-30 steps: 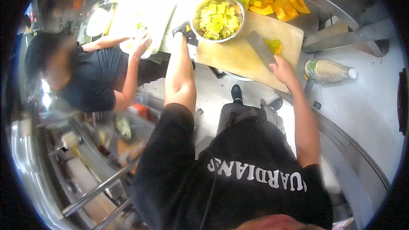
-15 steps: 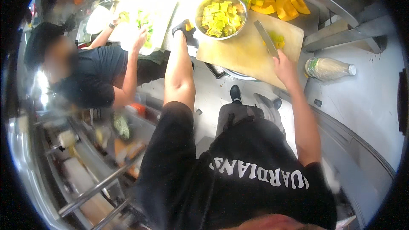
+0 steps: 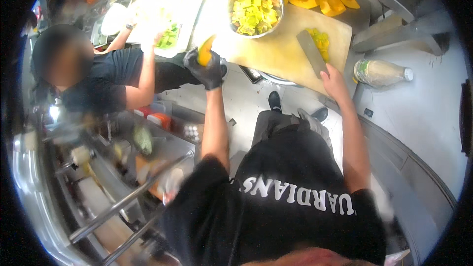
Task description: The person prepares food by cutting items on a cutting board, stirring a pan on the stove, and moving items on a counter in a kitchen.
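My left hand (image 3: 204, 73), in a black glove, is closed around a yellow-orange pumpkin wedge (image 3: 205, 50), held up left of the cutting board (image 3: 281, 61). My bare right hand (image 3: 336, 83) grips the handle of a knife (image 3: 311, 53) with a broad blade. Against the blade's right side lie several cut pumpkin pieces (image 3: 322, 41) on the board. A round metal bowl (image 3: 282, 18), heaped with yellow-green pumpkin chunks (image 3: 253, 12), stands at the board's far left.
Large pumpkin wedges (image 3: 329, 1) are piled beyond the board. At the right lies a wrapped bottle (image 3: 382, 74). On my left a co-worker (image 3: 108, 76) handles green vegetables (image 3: 168, 37) at a white surface. Metal rails (image 3: 130, 197) run at the lower left.
My left hand has drawn back toward me from the board's left edge, and the wedge in it now shows clearly. The knife blade has shifted slightly beside the cut pieces.
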A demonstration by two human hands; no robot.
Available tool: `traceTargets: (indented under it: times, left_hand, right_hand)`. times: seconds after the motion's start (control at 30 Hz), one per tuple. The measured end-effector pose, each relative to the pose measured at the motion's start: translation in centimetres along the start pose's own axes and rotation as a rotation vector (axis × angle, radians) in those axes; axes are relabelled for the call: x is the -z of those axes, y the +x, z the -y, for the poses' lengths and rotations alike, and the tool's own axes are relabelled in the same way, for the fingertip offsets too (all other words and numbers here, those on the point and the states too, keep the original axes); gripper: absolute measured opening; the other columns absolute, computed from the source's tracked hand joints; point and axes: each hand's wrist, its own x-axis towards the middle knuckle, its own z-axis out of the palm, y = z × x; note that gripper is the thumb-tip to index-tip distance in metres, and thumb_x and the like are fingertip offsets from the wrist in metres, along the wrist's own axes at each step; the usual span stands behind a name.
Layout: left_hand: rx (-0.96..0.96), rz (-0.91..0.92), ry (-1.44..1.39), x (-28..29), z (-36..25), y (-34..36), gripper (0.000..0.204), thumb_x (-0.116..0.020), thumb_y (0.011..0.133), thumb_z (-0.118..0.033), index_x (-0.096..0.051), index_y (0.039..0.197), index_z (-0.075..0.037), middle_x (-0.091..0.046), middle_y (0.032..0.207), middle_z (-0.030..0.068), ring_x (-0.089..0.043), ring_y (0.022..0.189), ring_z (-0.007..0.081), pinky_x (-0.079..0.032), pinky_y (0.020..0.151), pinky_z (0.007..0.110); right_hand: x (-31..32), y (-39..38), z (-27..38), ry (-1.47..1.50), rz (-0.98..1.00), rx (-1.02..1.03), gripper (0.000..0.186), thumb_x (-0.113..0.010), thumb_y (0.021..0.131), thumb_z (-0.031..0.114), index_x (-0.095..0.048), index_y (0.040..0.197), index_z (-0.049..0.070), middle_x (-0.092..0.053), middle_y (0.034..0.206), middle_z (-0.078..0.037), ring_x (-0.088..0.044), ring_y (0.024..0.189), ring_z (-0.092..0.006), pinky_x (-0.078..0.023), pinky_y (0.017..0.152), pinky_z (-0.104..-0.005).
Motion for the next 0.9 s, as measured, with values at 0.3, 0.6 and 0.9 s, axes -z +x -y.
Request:
traceTargets:
  times: [0.3,0.6,0.9]
  left_hand:
    - [-0.56,0.725,-0.51,0.6,-12.0,-5.5,0.039,-0.081,0.067,-0.009,-0.064,0.102,-0.012,-0.062,0.116,0.0106,-0.055,0.12,0.0354,-0.048,0.1,0.049]
    - [0.644,0.863,-0.691,-2.4,-16.7,-9.9,0.088,-0.084,0.073,-0.013,-0.036,0.145,0.003,-0.035,0.144,0.0362,-0.043,0.132,0.0449,-0.043,0.106,0.051]
    - [0.264,1.273,-0.446,-5.9,-14.7,-5.9,0.08,-0.091,0.07,-0.032,-0.059,0.133,0.007,-0.068,0.123,0.0261,-0.07,0.108,0.0334,-0.055,0.095,0.04]
  right_hand:
    - [-0.6,-0.5,2.0,-0.055,0.022,0.023,0.022,-0.054,0.098,0.017,-0.056,0.111,-0.002,-0.065,0.104,-0.03,-0.062,0.1,-0.0482,-0.049,0.084,-0.0528]
    - [-0.4,-2.2,-0.5,-0.015,-0.038,0.004,0.033,-0.053,0.1,0.021,-0.051,0.124,-0.003,-0.064,0.1,-0.035,-0.061,0.096,-0.0529,-0.047,0.081,-0.0583]
    - [0.0,-3.8,1.5,-0.034,-0.105,0.094,0.022,-0.052,0.101,0.019,-0.049,0.109,-0.001,-0.064,0.088,-0.034,-0.061,0.086,-0.0532,-0.045,0.074,-0.0604]
